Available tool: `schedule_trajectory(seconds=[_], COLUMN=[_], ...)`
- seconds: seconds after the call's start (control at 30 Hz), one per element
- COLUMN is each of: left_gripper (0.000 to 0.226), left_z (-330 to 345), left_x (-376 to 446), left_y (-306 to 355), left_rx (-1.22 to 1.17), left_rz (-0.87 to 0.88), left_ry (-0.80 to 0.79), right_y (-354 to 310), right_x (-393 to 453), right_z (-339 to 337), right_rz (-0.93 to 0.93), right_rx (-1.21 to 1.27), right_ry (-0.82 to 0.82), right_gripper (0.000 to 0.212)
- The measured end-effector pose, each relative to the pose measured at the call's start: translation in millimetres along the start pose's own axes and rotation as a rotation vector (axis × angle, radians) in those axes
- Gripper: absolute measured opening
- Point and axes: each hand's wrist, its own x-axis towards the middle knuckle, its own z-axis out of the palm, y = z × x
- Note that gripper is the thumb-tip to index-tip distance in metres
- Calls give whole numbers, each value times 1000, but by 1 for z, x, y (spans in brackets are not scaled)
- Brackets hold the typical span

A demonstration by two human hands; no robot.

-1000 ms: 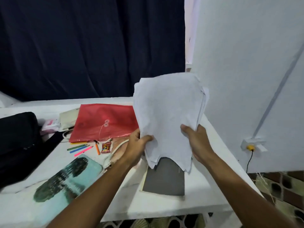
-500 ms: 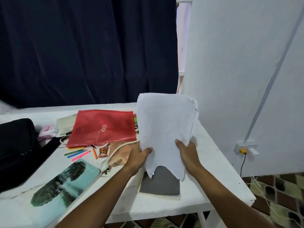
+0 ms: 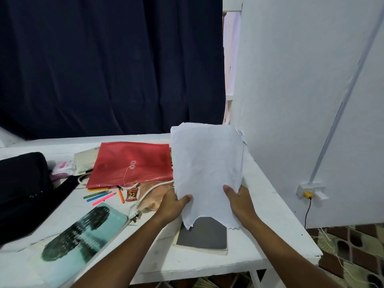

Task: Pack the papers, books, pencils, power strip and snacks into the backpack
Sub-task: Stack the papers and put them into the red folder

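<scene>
Papers, a loose white stack with torn lower edges, are held upright above the right end of the white counter. The left hand grips the stack's lower left edge, thumb curled over the front. The right hand grips the lower right edge the same way.

Under the stack, near the front edge, lies a book with a dark grey cover. A teal book lies at an angle along the front edge to the left. A black backpack sits at the left end.

In the middle of the counter a red string-tie envelope lies flat, its right side hidden behind the papers. Just in front of it are coloured pencils and a small red snack packet. A white cord runs beside the packet over something tan, perhaps a paper bag; the view is too poor to be sure. Behind the envelope's left corner sit a cream book and a pink-and-white packet.

A dark curtain hangs behind the counter, and a white wall stands on the right.
</scene>
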Motion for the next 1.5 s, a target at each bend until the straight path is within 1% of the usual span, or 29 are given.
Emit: schedule_trajectory(seconds=[0.1, 0.17, 0.23, 0.3, 0.37, 0.47, 0.53, 0.63, 0.67, 0.73, 0.8, 0.9, 1.0, 1.1, 1.17, 1.2, 1.27, 1.3, 1.4, 1.5], left_gripper=[28, 21, 21, 23, 26, 22, 18, 17, 16, 13, 11, 9, 14, 11, 8, 7, 6, 6, 11, 19], left_z=[-11, -24, -39, -50, -56, -53, -47, -40, -39, -37, -35, -36, -35, -29, -27, -27, -28, -28, -29, -31], left_x=[0, 3, 8, 17, 24, 29, 26, 21, 20, 18, 16, 17, 19, 19, 19, 19, 21, 21, 23, 22], left_y=[19, 46, 76, 101, 116, 119, 116, 112, 110, 109, 112, 116, 119, 122, 123, 123, 122, 121, 118, 112], left_rx=[-34, -154, -287, -353, -358, -318, -320, -331, -331, -332, -336, -311, -306, -299, -325, -331, -338, -356, -404, -418], left_rz=[41, 108, 194, 243, 253, 256, 250, 220, 207, 194, 193, 215, 226, 222, 212, 201, 174, 159, 137, 105], left_ry=[24, 41, 65, 109, 130, 152, 181, 182, 170, 157, 170, 191, 207, 265, 285, 293, 305, 306, 303, 256], right_y=[-8, -16, -24, -30, -31, -31, -32, -46, -53, -67, -77, -86, -92, -94, -92, -89, -77, -68, -41, -26], right_x=[2, 4, 8, 10, 12, 11, 9, 14, 16, 20, 22, 20, 16, 15, 15, 15, 15, 14, 10, 9], right_z=[-10, -19, -26, -32, -35, -34, -32, -36, -37, -39, -40, -38, -33, -28, -28, -30, -34, -36, -36, -31], right_rz=[-7, -14, -23, -31, -34, -29, -92, -261, -301, -340, -355, -390, -359, -299, -240, -210, -174, -161, -96, -63], right_rx=[19, 47, 66, 59, 46, 53, 91, 181, 212, 247, 232, 200, 269, 310, 350, 351, 270, 219, 153, 117], right_ry=[-55, -109, -153, -170, -192, -246, -207, -24, 13, 37, 29, 11, -13, -43, -97, -122, -152, -163, -190, -137], right_gripper=[3, 3, 8, 6, 9, 12, 14, 16, 15, 10, 7, 8, 3, 8, 13, 17, 27, 28, 16, 12])
